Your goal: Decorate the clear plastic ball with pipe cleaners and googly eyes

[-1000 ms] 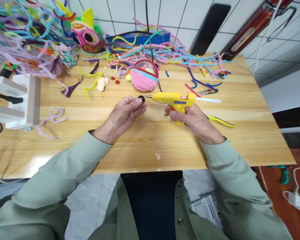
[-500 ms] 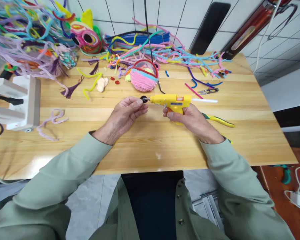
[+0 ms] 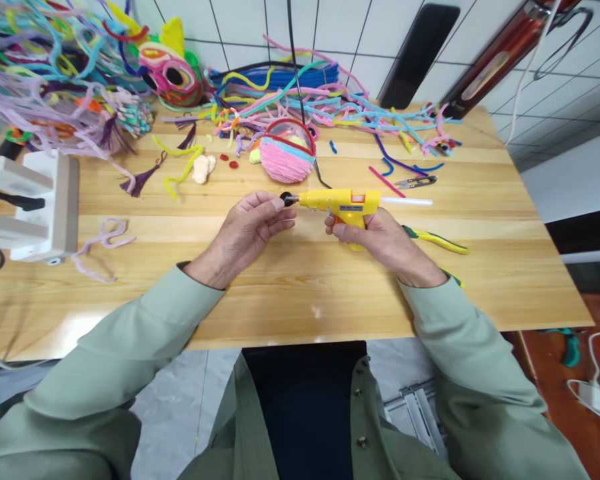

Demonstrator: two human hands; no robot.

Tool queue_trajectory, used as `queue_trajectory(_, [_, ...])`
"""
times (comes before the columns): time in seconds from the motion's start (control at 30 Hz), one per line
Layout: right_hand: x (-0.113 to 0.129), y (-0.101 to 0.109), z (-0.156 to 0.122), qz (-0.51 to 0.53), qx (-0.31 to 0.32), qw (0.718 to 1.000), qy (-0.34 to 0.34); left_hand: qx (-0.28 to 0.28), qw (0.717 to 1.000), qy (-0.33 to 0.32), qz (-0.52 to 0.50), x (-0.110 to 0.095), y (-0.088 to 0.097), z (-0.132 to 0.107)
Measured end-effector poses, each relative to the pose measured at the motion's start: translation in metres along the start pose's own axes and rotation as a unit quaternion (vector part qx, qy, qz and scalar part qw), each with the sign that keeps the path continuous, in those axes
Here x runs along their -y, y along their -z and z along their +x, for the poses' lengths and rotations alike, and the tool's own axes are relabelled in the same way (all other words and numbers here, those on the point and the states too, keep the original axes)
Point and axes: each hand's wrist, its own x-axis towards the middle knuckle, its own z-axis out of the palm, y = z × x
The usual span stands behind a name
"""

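My right hand [image 3: 375, 237] is wrapped round the grip of a yellow hot glue gun [image 3: 330, 199], whose nozzle points left. A white glue stick [image 3: 410, 201] sticks out of its back end. Pinched in my left hand [image 3: 255, 230] is a small black disc [image 3: 287, 199], with the nozzle tip at it; whether they touch I cannot tell. Just beyond the gun sits a round pink and blue piece with a red rim [image 3: 287, 163]. Yellow-handled pliers [image 3: 437, 240] lie to the right, partly behind my right hand.
Pipe cleaners [image 3: 280, 77] are heaped along the back, with a bigger tangle [image 3: 55, 60] at the left. A colourful fish-like figure [image 3: 173, 73] stands there. Thread snips [image 3: 417, 181], a white power strip [image 3: 55, 207], a black phone [image 3: 420, 57] and a red flask [image 3: 500, 57] are also about.
Both hands keep nearly the same position, with the glue gun nozzle at the black disc. The whole view has shifted only very slightly.
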Motion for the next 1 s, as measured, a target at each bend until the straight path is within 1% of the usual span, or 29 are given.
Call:
queue_trajectory(0.2, [-0.0011,0.0005,0.0013,0.009,0.008,1.000,0.006,0.021,1.000,-0.011,0.008,0.0004,0.0011,-0.0004])
queue_trajectory(0.33, [-0.0016,0.0008,0.0021,0.011,0.012,1.000,0.009,0.014,0.999,-0.020,0.033,0.0007,0.0027,0.0005])
queue_trajectory(0.67, [-0.0032,0.0010,0.0010,0.003,0.007,1.000,0.008,-0.002,0.998,-0.044,0.049,0.0029,0.0032,0.0031])
queue_trajectory(1.0, [-0.0021,0.0007,0.0002,0.000,-0.003,1.000,-0.004,-0.008,0.997,-0.043,0.057,0.0014,0.0024,0.0021])
